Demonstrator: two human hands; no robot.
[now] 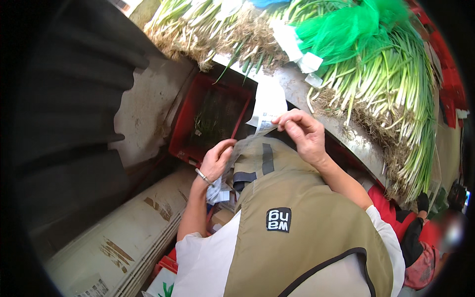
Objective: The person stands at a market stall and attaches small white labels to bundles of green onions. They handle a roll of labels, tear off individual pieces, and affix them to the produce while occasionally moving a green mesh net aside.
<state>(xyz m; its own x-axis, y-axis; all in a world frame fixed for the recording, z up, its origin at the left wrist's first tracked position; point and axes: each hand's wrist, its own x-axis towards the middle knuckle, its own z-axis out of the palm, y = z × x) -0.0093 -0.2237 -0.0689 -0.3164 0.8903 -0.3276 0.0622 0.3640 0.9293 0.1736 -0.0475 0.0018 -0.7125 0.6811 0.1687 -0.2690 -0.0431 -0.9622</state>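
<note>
My right hand (304, 135) pinches the edge of a thin printed label strip (265, 120) between thumb and fingertips. The strip runs across my lap to my left hand (216, 160), whose thumb and fingers close on it; its lower part hangs below that hand. A bright white sheet (270, 97) lies beyond the strip, against the table edge. Bunches of spring onions with roots (371, 92) rest on the metal table (297, 87). Green netting (345, 33) and white tags (310, 62) lie over them.
A red plastic crate (182, 126) with green scraps inside stands below the table at the left. A white ribbed panel (130, 230) is at the lower left, dark draped sheeting (74, 92) above it. At the right edge sits another person in red and black (412, 237).
</note>
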